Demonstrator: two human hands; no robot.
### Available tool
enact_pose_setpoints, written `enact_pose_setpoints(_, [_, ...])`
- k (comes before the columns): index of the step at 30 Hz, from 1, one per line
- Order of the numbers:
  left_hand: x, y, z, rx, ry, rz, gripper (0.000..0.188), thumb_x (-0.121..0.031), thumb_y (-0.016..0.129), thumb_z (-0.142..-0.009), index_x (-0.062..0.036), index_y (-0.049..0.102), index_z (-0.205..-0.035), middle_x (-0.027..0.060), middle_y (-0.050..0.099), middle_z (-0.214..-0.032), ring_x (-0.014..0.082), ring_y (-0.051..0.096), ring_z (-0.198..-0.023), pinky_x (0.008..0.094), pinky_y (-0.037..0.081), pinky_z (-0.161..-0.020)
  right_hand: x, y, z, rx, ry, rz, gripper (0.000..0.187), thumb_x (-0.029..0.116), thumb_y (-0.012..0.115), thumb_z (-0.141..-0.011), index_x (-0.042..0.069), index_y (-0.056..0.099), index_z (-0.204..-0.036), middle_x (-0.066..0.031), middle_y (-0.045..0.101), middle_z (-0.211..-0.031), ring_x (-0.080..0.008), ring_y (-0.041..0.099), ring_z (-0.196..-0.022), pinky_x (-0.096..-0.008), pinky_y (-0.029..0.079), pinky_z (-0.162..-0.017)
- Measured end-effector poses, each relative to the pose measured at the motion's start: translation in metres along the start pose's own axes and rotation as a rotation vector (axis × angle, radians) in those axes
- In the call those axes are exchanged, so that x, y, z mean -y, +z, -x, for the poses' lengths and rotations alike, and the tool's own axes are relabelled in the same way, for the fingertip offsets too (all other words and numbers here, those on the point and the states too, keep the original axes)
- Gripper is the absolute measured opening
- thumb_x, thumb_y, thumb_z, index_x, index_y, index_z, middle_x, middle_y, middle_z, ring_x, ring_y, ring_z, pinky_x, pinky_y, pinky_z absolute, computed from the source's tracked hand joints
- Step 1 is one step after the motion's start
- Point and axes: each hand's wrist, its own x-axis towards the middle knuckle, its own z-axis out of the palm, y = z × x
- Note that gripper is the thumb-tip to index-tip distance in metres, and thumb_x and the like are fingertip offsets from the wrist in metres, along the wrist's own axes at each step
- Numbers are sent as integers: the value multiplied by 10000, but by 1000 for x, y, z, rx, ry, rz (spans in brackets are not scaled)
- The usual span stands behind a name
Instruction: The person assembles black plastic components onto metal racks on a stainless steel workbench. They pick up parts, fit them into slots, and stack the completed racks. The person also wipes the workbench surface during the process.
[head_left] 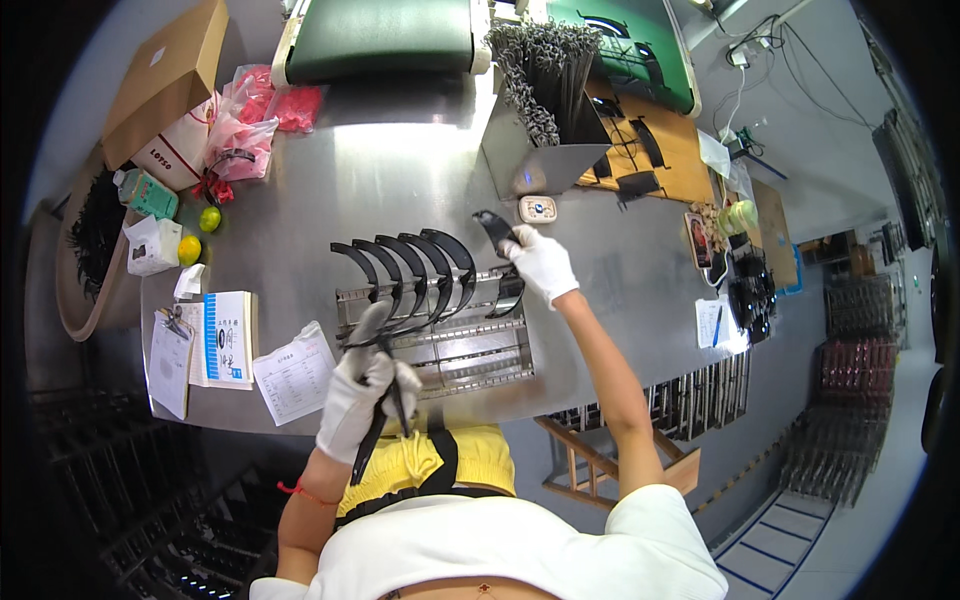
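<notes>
- Curved black strips [405, 262]: five stand in the slotted metal rack [470, 360] on the steel table [400, 160].
- Right hand [540, 262], gloved, pinches another strip [492, 228] above the rack; a loose grip could drop it.
- Left hand [358, 395] is closed around a dark strip [385, 405] at the table edge.

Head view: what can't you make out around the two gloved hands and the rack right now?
- Left hand: the glove wraps the upper ends of the dark curved strips, so how many it holds is hidden.
- Right hand: the glove covers part of the black curved piece; the grip is unclear.
- Metal rack: slots too small and glary to tell how the standing pieces seat.
- Papers: too small to read.
</notes>
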Motion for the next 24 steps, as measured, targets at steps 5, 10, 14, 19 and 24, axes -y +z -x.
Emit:
enact_pose_setpoints(5, [-1, -57, 17, -91, 345, -232, 425, -487, 492, -1008, -82, 622, -1001, 66, 611, -825, 162, 612, -665, 288, 507, -590, -22, 41, -22, 34, -162, 160, 330, 375, 563, -946, 96, 634, -1107, -203, 707, -910, -395, 674, -895, -485, 508, -801])
enact_pose_setpoints(10, [12, -88, 55, -395, 155, -524, 375, -290, 444, -1074, -5, 658, -955, 63, 647, -950, 158, 628, -905, 313, 495, -839, -5, 51, -21, -56, -301, 303, 265, 339, 534, -956, 113, 624, -1063, -219, 697, -833, -413, 675, -787, -513, 527, -730])
enact_pose_setpoints(14, [6, -122, 90, -462, 50, -902, 244, -224, 525, -1031, -44, 685, -1077, 38, 635, -834, 136, 592, -807, 282, 489, -776, -17, 56, -20, -2, -198, 297, 329, 360, 470, -982, 106, 623, -1125, -222, 699, -899, -423, 669, -863, -510, 522, -790])
enact_pose_setpoints(19, [-55, -197, 99, -672, -259, -149, 330, -359, 509, -1036, -63, 634, -1112, 31, 637, -831, 139, 567, -677, 306, 462, -613, -48, 56, -17, 52, -265, -32, 469, 358, 350, -1047, 35, 645, -1214, -211, 637, -1251, -384, 580, -1189, -431, 450, -1009])
enact_pose_setpoints(24, [-255, -356, 53, -729, 637, -60, 120, -104, 530, -1012, 7, 560, -1045, 130, 594, -1003, 230, 618, -968, 349, 586, -906, -72, 58, -6, 3, 104, -671, 506, 474, 415, -1046, 13, 614, -1118, -78, 592, -603, -126, 502, -415, -266, 389, -413])
